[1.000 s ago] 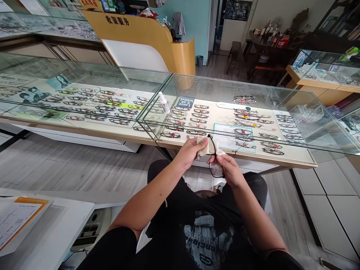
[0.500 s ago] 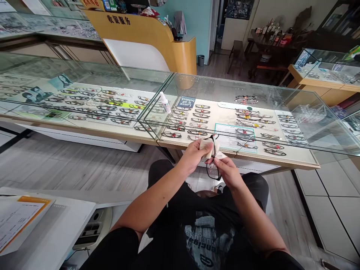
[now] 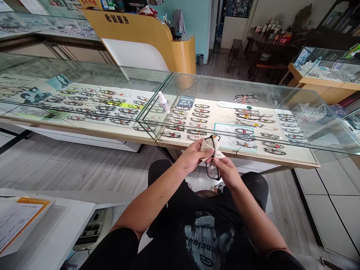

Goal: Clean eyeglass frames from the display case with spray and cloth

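Note:
A pair of black-framed glasses [image 3: 213,177] is held between my two hands, just in front of the display case and above my lap. Pinched in my left hand [image 3: 193,156] is a cream cleaning cloth [image 3: 206,144], wrapped around the upper lens. The fingers of my right hand [image 3: 227,170] close on the frame near its bridge, with a corner of the cloth beside them. The lower lens hangs uncovered below. On the glass top stands a small white spray bottle [image 3: 164,102], forward and left of my hands.
A long glass display case [image 3: 239,84] with rows of eyeglass frames runs across in front of me. Behind it is a yellow cashier counter [image 3: 184,56]. A white desk [image 3: 70,217] with papers is at my left, and a stool [image 3: 235,52] stands farther back.
My left thumb has slid slightly down over the cloth, exposing more of the upper lens. My right hand stays on the frame in nearly the same place.

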The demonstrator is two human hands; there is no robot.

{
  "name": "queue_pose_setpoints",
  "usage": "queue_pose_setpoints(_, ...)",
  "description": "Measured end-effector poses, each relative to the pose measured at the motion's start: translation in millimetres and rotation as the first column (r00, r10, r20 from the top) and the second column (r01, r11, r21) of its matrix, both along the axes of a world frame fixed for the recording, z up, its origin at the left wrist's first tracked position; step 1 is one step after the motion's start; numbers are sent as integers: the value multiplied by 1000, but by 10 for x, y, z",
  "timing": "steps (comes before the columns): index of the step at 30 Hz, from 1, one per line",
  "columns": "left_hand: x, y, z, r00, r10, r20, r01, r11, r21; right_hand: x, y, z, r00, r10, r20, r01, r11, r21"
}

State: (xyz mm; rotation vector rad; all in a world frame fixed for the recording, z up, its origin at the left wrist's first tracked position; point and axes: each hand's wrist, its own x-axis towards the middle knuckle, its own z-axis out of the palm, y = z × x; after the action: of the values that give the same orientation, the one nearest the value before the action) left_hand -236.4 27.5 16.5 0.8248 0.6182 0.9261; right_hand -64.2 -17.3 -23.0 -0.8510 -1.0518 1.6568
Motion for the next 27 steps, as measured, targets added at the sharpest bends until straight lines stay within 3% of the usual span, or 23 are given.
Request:
queue_pose_setpoints(7,98,29,-79,995,90,-47,-91,995,-30,-19,-32,-40,998,11,66,-14,999,43)
queue_pose_setpoints(11,27,76,-159,997,68,-38,-71,994,-80,6,-24,7,999,-36,8,36,998,-56)
queue_pose_setpoints(14,-49,77,-200,984,171,-52,-175,980,-96,56,1,46,995,-75,-72,65,989,-134)
queue_pose_setpoints(17,-125,26,-226,924,336,-181,-325,941,91,101,15,77,981,-101,-164,67,977,-201)
queue_pose_setpoints(20,-219,-30,-272,786,506,-355,-303,816,491,111,2,111,965,-112,-239,42,960,-278)
queue_pose_setpoints(23,-333,-11,-350,676,634,-375,-74,565,822,100,-32,170,952,-111,-286,12,945,-328)
queue_pose_setpoints(25,-406,46,-391,651,681,-336,80,379,922,97,-60,226,945,-107,-308,-11,934,-358)
queue_pose_setpoints(27,-460,112,-397,643,697,-318,191,256,948,100,-90,286,941,-95,-324,-44,917,-397)
